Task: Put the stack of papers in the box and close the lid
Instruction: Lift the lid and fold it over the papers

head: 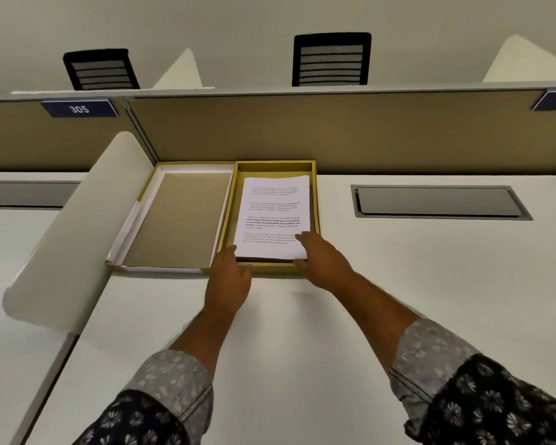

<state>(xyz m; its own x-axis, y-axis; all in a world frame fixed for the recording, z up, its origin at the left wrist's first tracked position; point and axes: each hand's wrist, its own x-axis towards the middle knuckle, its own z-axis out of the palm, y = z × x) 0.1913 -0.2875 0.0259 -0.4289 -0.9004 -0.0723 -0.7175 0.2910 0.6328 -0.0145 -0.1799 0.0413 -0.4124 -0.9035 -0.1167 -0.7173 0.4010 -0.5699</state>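
A stack of printed white papers point(275, 213) lies inside the yellow box point(315, 200) at the back of the white desk. The box's lid point(177, 220) lies flat and open on the left, its brown inside facing up. My left hand point(230, 277) holds the near left corner of the stack, fingers under its edge. My right hand point(323, 260) grips the near right corner, with fingers on top of the top sheet. The near end of the stack looks slightly raised above the box floor.
A tan partition wall point(366, 130) stands right behind the box. A curved white divider point(74, 226) rises to the left of the lid. A grey cable hatch point(437, 200) is set in the desk at the right. Two black chairs point(333, 59) show beyond the partition.
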